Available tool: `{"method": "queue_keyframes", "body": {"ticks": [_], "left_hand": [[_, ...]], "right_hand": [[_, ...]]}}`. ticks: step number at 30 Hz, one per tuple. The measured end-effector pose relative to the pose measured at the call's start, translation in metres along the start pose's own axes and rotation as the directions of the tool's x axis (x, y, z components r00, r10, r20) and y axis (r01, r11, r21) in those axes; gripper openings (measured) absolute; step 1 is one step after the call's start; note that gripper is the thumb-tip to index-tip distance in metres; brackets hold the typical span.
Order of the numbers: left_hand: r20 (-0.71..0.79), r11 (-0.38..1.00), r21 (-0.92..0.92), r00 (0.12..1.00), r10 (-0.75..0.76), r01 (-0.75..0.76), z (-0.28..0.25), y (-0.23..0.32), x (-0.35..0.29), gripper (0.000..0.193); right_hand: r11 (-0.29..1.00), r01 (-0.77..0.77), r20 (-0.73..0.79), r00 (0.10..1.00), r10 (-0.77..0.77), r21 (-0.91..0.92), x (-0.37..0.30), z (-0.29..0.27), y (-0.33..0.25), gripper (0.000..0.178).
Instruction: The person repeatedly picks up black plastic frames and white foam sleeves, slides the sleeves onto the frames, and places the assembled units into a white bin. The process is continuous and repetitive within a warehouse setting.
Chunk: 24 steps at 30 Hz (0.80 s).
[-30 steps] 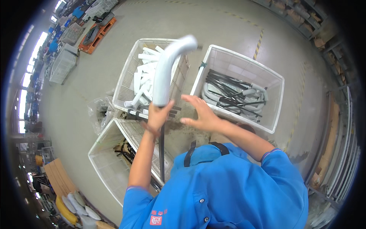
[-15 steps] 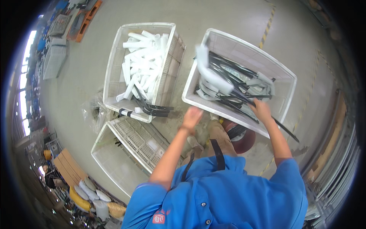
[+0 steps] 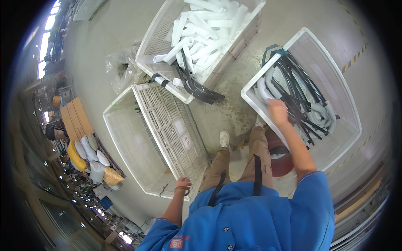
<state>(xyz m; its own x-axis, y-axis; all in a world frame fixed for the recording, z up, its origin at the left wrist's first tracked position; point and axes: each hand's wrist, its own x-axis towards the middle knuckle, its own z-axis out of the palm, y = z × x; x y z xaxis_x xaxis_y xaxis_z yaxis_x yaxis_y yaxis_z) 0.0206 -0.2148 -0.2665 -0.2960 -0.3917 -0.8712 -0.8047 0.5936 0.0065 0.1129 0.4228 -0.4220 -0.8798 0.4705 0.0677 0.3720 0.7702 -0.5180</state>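
My right hand (image 3: 277, 112) is over the near left rim of the right crate (image 3: 351, 143), smeared by motion, so its grip cannot be made out. Right beside its fingers is a white foam sleeve (image 3: 263, 88). Inside that crate lie several black bent rods (image 3: 294, 85), some with foam sleeves round them. My left hand (image 3: 183, 183) hangs low by my left hip, fingers curled in, with nothing visible in it. Nearest to it is the corner of a white mesh crate (image 3: 157, 121).
A white crate (image 3: 247, 33) at the far middle is heaped with white foam tubes (image 3: 201, 29); black curved strips (image 3: 200, 90) stick out over its near corner. A red round object (image 3: 279, 163) stands by my right foot. Clear plastic film (image 3: 121, 69) lies on the floor at left.
The long black rod with its foam sleeve is no longer held up above the right crate. My left hand has dropped back to my hip. The view has turned, shifting the crates rightward.
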Motion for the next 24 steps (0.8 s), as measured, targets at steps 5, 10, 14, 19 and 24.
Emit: {"method": "queue_keyframes", "body": {"ticks": [5, 10, 14, 19, 24], "left_hand": [[0.182, 0.99, 0.087, 0.979, 0.093, -0.11, 0.07, -0.017, 0.033, 0.028], [0.181, 0.952, -0.25, 0.957, 0.225, -0.176, 0.057, -0.076, 0.042, 0.025], [0.164, 0.94, -0.327, 0.986, -0.039, 0.092, 0.028, -0.149, 0.04, 0.03], [0.129, 0.859, -0.436, 0.963, -0.235, 0.268, 0.012, -0.225, 0.031, 0.03], [0.21, 0.853, -0.478, 0.97, -0.119, 0.208, 0.002, -0.242, 0.045, 0.027]], "right_hand": [[0.927, 0.133, -0.028, 0.991, -0.132, 0.352, 0.116, 0.092, -0.177, 0.023], [0.993, 0.017, 0.162, 0.986, -0.036, 0.119, 0.201, 0.194, -0.273, 0.023], [0.958, -0.235, 0.324, 0.905, 0.277, -0.163, 0.251, 0.247, -0.292, 0.028], [0.952, -0.204, 0.354, 0.893, 0.276, -0.227, 0.27, 0.261, -0.277, 0.017], [0.955, -0.297, 0.22, 0.931, 0.29, 0.003, 0.272, 0.16, -0.272, 0.026]]}}
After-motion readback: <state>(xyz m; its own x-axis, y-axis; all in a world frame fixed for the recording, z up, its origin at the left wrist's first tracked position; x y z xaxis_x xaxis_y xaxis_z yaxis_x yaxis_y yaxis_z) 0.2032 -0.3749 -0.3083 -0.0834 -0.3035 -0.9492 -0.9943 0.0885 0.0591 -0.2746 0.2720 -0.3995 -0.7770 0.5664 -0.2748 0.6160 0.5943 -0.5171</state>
